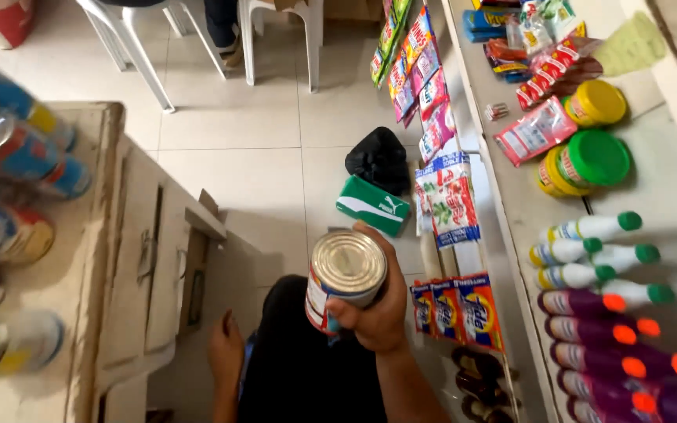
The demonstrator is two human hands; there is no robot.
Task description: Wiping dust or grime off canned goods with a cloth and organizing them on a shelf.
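Note:
My right hand [374, 313] is raised in the middle of the view, shut around a tin can [344, 276] with a shiny silver lid and a coloured label. The can is held upright over my dark trousers [307, 368]. Lower left of it, my left hand [226, 346] hangs by my thigh with nothing in it, close to the side of a wooden cabinet [150, 258]. Its fingertips are partly hidden.
Blurred cans [9, 149] stand on the wooden shelf at left. At right, a counter [667, 188] holds green-capped bottles [589, 252], purple bottles [613, 337], lidded jars [589, 160] and sachets. Hanging sachet strips [452, 204], a green box [373, 205], a black bag [378, 159] and white chairs [276, 39] are on the tiled floor.

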